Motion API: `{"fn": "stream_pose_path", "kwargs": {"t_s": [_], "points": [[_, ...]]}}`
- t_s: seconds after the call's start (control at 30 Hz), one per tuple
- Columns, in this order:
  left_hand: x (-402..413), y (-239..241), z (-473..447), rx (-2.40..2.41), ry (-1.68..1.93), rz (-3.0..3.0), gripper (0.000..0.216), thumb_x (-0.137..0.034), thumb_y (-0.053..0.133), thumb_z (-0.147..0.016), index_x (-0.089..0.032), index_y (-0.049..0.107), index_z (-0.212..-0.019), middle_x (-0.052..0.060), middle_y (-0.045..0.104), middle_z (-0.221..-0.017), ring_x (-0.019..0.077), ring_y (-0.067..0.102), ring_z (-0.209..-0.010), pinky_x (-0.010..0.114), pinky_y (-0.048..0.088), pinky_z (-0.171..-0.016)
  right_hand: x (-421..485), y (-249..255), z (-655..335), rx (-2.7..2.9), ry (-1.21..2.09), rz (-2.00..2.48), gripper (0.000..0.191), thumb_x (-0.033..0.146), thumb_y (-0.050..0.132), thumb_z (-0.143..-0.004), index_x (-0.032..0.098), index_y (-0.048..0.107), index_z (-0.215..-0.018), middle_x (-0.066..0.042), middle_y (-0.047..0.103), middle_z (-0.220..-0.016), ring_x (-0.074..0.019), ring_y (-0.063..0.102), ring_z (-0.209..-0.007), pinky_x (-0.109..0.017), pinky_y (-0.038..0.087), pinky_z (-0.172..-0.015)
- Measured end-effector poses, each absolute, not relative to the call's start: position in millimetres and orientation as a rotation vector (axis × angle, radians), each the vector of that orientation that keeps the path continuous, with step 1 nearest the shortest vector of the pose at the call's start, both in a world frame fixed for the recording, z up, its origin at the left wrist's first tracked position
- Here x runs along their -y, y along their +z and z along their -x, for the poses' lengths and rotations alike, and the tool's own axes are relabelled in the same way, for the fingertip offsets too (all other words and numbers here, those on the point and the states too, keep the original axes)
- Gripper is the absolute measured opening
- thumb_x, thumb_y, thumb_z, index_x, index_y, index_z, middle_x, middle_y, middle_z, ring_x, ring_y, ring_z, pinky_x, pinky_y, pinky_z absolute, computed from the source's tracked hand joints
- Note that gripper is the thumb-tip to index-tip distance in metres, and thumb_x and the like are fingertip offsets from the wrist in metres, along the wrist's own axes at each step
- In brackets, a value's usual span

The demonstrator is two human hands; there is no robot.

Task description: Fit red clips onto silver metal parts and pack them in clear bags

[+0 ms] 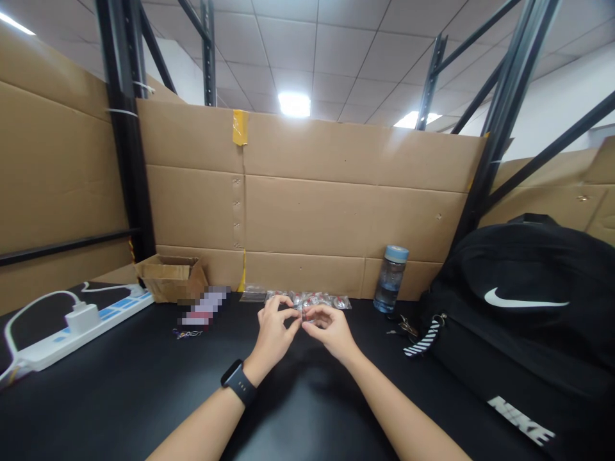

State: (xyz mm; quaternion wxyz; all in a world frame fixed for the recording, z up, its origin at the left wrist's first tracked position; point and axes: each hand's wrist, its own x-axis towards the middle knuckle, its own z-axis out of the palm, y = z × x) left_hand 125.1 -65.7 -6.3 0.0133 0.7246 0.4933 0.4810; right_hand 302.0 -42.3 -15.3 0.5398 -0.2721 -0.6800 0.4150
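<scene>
Small clear item (302, 315), partly hidden by fingers, is located between the two hands, above the surface and short of the middle of its far edge. It lies to the right of the left hand (275, 330) and to the left of the right hand (331, 331); neither hand is clearly nearer. Both hands appear to grip it, thumb against curled fingers. Its long axis cannot be determined.

Directly beyond the hands, clear plastic packets with red parts (336, 301) lie in a row along the far edge. The smooth black surface (302, 416) ends there at a brown cardboard panel (307, 218). A transparent bottle with a light-blue cap (388, 285) stands near the far right corner; a black fabric backpack (480, 346) occupies the right side. A white power strip (50, 352) lies toward the left edge, and an open brown cardboard box (168, 292) sits near the far left corner.
</scene>
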Motion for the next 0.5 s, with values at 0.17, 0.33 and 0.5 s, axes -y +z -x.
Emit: {"fn": "stream_pose_path", "kwargs": {"t_s": [0.17, 0.33, 0.5], "points": [[63.5, -6.1, -122.8, -1.581, 1.504, -2.263, 0.009, -0.025, 0.068, -0.084, -0.027, 0.076, -0.079, 0.005, 0.06, -0.111, 0.0273, 0.051, -0.114, 0.045, 0.039, -0.095, 41.4, -15.6, -301.8, 1.632, 1.051, 0.724, 0.027, 0.039, 0.078, -0.078, 0.018, 0.072, -0.092, -0.007, 0.075, -0.092, -0.0224, 0.072, -0.085, -0.036, 0.057, -0.082], [62.6, -6.3, -122.2, -1.559, 1.453, -2.264, 0.007, -0.028, 0.069, -0.083, -0.027, 0.076, -0.081, 0.005, 0.062, -0.107, 0.027, 0.052, -0.112, 0.045, 0.038, -0.094, 39.4, -14.1, -305.4, 1.728, 0.92, 0.727, 0.021, 0.039, 0.071, -0.084, 0.019, 0.072, -0.088, -0.007, 0.073, -0.095, -0.0219, 0.069, -0.092, -0.034, 0.054, -0.085], [64.9, -2.4, -122.5, -1.538, 1.427, -2.247, 0.014, -0.025, 0.059, -0.089, -0.027, 0.072, -0.091, 0.003, 0.063, -0.107, 0.0246, 0.054, -0.111, 0.044, 0.038, -0.095, 38.4, -11.8, -309.5, 1.853, 0.709, 0.815, 0.02, 0.037, 0.065, -0.087, 0.019, 0.069, -0.08, -0.008, 0.068, -0.106, -0.0209, 0.064, -0.098, -0.028, 0.053, -0.076]]}}
